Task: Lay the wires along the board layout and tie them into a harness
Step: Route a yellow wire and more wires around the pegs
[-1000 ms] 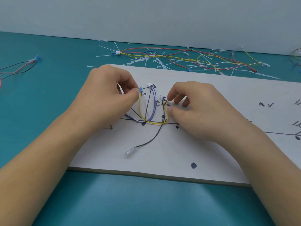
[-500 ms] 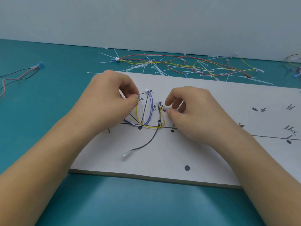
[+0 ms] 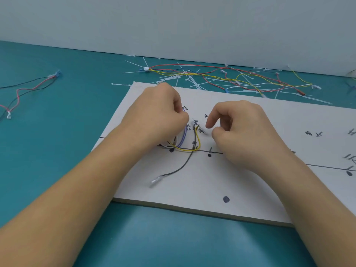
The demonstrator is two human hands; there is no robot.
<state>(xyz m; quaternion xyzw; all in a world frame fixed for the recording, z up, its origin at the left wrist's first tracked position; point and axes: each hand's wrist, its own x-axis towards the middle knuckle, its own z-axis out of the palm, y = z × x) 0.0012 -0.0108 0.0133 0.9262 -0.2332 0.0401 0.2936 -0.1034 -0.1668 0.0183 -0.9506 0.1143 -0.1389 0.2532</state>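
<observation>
A second ago our right hand (image 3: pixel 240 132) pinched the upper end of the yellow wire (image 3: pixel 185 149) between forefinger and thumb. That pinch has now let go. The forefinger is lifted and points left, the thumb sits below it with a gap between them, and the other fingers are curled in. The yellow wire's clear end lies on the board (image 3: pixel 250 189) just beside the thumb tip; we cannot tell whether it touches.

Our left hand (image 3: pixel 158 116) has rolled further over the wires. The blue end piece, which showed at its thumb before, is now hidden under the knuckles. Its fingers are curled tight, with thumb against forefinger on the top of the purple wire (image 3: pixel 183 140), which comes out from beneath the hand with pale wires beside it.

The black wire (image 3: pixel 181 166) has not shifted. It crosses the drawn line and trails toward us, ending in a clear terminal (image 3: pixel 155 183) on bare board. The yellow loop lies along that line between two black dots.

Both forearms reach in from the near edge, with the wrists low over the board, which lies on the teal desk (image 3: pixel 57 151). Behind it lie scattered cable ties (image 3: pixel 173 79) and loose wires (image 3: pixel 231 79).
</observation>
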